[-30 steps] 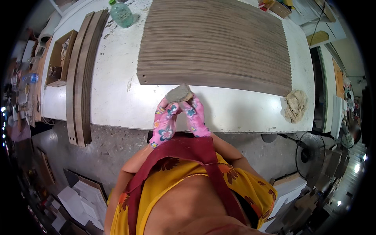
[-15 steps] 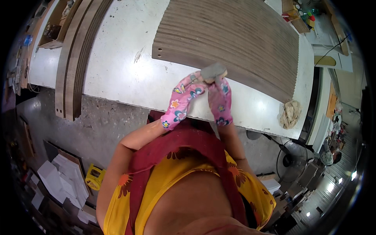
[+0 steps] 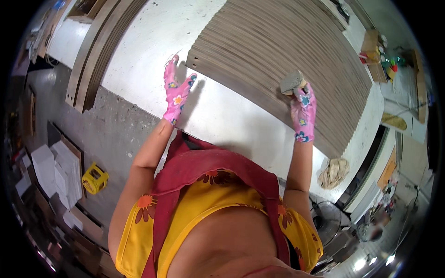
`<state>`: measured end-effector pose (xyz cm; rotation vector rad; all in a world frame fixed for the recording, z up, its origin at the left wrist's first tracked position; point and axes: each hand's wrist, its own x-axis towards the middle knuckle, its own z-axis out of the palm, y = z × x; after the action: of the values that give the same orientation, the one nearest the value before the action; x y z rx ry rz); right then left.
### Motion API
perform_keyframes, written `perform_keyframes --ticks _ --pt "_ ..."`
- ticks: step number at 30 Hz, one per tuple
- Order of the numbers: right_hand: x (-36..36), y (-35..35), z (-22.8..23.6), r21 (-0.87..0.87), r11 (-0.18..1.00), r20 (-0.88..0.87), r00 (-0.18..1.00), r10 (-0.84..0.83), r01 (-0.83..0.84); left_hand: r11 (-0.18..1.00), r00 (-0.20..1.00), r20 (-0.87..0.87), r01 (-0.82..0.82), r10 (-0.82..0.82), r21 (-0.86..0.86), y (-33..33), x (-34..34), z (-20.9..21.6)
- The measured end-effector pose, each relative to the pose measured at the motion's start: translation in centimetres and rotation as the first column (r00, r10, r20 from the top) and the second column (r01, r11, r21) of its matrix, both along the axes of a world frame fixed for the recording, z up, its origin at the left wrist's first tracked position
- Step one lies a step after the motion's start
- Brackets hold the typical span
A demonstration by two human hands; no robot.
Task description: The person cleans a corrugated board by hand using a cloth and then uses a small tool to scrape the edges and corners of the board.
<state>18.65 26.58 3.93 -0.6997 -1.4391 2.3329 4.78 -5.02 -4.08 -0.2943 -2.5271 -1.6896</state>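
Note:
Both hands wear pink flowered gloves. My right hand [image 3: 304,111] grips a grey sanding block [image 3: 292,83], a rough-looking slab, just over the near side of the wooden slats [image 3: 273,60]. Those grey-brown slats lie tightly side by side on the white table, with two small holes at the left end of the nearest one. Off their left end, my left hand [image 3: 177,90] hovers above the table, fingers spread and holding nothing. Its shadow falls on the white top beside it.
A second stack of long slats [image 3: 95,55] juts over the table's front edge at the left. A crumpled beige rag [image 3: 333,173] lies at the right corner. Beyond are a yellow stool [image 3: 95,179] on the floor, a fan [image 3: 327,220] and a cardboard box [image 3: 372,53].
My hands were together at the sanding block. They have parted: the left moved left and opened, the right carried the block right, over the slats. The view has turned somewhat.

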Motion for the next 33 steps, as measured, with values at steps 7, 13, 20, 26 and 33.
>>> perform_keyframes --ticks 7,13,20,26,33 --pt "-9.8 -3.3 2.0 0.978 0.037 0.189 0.949 0.254 -0.205 0.973 0.998 0.024 0.069 -0.065 -0.222 1.8 -2.9 -4.3" --pt "-14.5 -8.4 0.2 0.912 -0.373 0.364 0.750 0.552 -0.169 0.966 0.997 0.023 0.080 -0.077 -0.247 2.0 -3.0 -3.9" --pt "-23.9 4.7 -1.0 0.897 -0.417 0.302 0.891 0.338 -0.146 0.979 0.995 0.101 0.042 -0.021 -0.200 1.5 -2.7 -3.1" --pt "-25.6 14.5 -1.7 0.910 -0.371 0.227 0.971 0.076 -0.183 0.958 0.999 0.007 0.047 -0.047 -0.283 1.9 -3.1 -3.7" --pt "-21.4 -5.9 -2.4 0.945 -0.282 0.328 0.504 0.799 -0.168 0.965 0.996 -0.019 0.077 -0.084 -0.251 1.7 -3.2 -3.5"
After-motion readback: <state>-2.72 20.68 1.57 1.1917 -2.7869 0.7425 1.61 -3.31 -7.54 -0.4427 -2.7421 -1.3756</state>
